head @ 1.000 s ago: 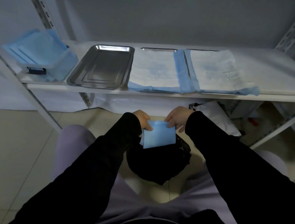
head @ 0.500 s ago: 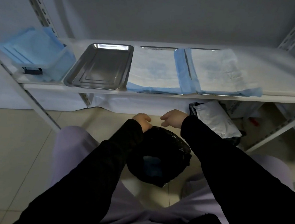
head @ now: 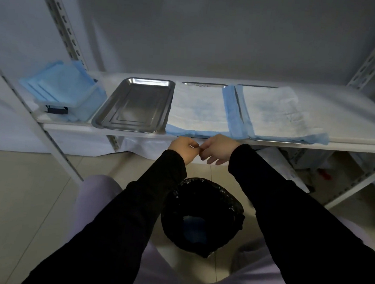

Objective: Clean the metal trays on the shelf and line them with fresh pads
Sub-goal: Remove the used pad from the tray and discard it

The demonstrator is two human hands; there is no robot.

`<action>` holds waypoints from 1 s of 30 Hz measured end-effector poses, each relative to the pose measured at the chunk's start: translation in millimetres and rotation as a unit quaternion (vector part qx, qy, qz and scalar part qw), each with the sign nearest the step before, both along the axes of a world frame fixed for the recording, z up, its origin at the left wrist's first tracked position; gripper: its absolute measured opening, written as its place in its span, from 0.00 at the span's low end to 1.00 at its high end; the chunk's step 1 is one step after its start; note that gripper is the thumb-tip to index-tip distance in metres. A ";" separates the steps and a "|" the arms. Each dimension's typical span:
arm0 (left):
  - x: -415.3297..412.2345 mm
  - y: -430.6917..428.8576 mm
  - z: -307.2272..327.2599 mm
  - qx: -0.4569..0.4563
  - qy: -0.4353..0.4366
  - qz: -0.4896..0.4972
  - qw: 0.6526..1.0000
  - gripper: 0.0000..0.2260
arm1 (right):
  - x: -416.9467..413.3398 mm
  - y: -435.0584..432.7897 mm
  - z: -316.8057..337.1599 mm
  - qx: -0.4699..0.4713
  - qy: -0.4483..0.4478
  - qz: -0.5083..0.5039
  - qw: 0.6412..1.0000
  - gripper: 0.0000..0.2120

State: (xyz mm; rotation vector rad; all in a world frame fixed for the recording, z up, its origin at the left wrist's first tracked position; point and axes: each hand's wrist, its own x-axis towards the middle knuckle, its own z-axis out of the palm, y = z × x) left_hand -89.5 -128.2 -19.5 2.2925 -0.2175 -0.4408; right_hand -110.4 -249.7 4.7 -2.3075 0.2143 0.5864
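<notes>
Lifting away from the bin, both hands now sit just below the front edge of the shelf, in front of the middle tray. A second ago they held a folded blue pad together over the bin's black liner. That used pad now lies at the bottom of the bin, and neither hand carries anything.

This suggests the discard step is over and the person is turning back to the trays. The bare tray stands at the left of the row with no lining, so it probably needs a wipe or a fresh pad next. The middle tray and the right tray are each covered by a white pad with blue borders, and these overhang the shelf's front edge. Fresh pads are stacked in a clear box at the far left of the shelf, just beside the bare tray.

The left hand is raised with its fingers loosely curled inward and grips nothing. The right hand is relaxed, fingers hanging downward, also empty. Their fingertips meet between them, perhaps brushing together. Both arms, in dark sleeves, reach forward over the bin, close to the overhanging edge of the middle tray's pad but not touching it.
</notes>
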 end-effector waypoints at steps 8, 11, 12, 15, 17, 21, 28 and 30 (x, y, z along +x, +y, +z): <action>3.0 5.2 26.2 -0.056 -0.098 0.040 0.993 0.09 | 6.2 -0.1 20.7 0.012 -0.130 -0.040 0.991 0.11; 10.1 5.4 35.7 -0.069 -0.139 0.047 0.987 0.12 | 14.1 1.9 25.2 0.014 -0.181 -0.073 0.981 0.14; 11.8 5.2 38.5 -0.068 -0.152 0.045 0.985 0.13 | 15.3 3.2 27.1 0.024 -0.192 -0.083 0.978 0.15; 18.9 3.9 43.3 -0.054 -0.190 0.033 0.980 0.13 | 20.3 6.1 32.3 0.032 -0.219 -0.077 0.972 0.17; 24.0 4.6 45.1 -0.036 -0.206 0.020 0.978 0.14 | 24.7 6.3 33.5 0.028 -0.232 -0.073 0.970 0.17; 38.6 12.2 42.5 0.022 -0.213 0.000 0.977 0.15 | 38.3 0.7 27.9 0.024 -0.234 -0.074 0.969 0.18; 55.2 22.3 28.5 0.101 -0.197 -0.032 0.975 0.15 | 52.5 0.3 12.5 0.018 -0.175 -0.042 0.983 0.26; 56.8 23.6 26.3 0.099 -0.191 -0.027 0.976 0.15 | 51.5 1.7 9.9 0.026 -0.160 -0.025 0.986 0.30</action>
